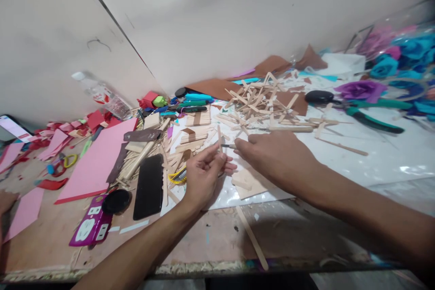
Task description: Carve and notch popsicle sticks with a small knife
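Observation:
My left hand (203, 173) is closed in a pinch round a thin wooden stick (219, 139) that stands upright between its fingers. My right hand (276, 156) is closed on a small dark-tipped tool (228, 146), a blade or pen, whose tip touches the stick. Both hands hover over a white sheet (374, 154) above flat pieces of wood (249, 181). A heap of loose craft sticks (261, 102) lies just beyond my hands.
A black phone (148, 186), a purple power strip (91, 226), pink paper (97, 163), scissors (63, 163) and a clear bottle (102, 95) lie to the left. Green pliers (374, 120) and paper flowers (390, 63) are at the right. A loose stick (253, 238) lies near the table's front edge.

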{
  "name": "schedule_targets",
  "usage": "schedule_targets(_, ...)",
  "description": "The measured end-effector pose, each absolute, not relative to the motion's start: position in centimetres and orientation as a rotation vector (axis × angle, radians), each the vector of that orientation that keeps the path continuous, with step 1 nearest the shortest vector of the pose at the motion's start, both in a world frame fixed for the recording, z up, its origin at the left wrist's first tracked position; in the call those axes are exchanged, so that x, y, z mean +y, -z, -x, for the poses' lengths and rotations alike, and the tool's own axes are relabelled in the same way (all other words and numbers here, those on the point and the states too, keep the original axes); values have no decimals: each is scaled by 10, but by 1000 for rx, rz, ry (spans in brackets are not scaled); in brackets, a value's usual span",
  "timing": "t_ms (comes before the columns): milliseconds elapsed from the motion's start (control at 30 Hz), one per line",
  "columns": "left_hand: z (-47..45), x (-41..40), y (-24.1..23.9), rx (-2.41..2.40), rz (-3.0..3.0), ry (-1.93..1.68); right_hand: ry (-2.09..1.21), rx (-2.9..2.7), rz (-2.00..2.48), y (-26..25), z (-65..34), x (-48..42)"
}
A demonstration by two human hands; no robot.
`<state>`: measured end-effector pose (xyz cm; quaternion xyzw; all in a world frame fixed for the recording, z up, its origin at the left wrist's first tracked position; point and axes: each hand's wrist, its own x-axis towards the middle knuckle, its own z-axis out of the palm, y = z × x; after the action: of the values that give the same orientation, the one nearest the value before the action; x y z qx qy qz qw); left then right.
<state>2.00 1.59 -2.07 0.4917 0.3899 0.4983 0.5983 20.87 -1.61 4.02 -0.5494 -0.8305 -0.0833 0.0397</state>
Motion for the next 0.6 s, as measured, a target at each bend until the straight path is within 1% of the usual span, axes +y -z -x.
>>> schedule_targets(133,-22,15,20,950,-1151,-1131,244,-2558,1698,-43,-211,-15)
schedule_targets(333,-27,13,17,1051,-1152,-1110,327,-2436,1864,-47,-220,-8)
schedule_targets(467,-27,12,15,1039,-1131,-1116,210,-2507,1728,-42,-215,-12)
schedule_targets(600,-26,12,15,1031,-1133,-1107,129,-2556,1745,-42,-209,-15)
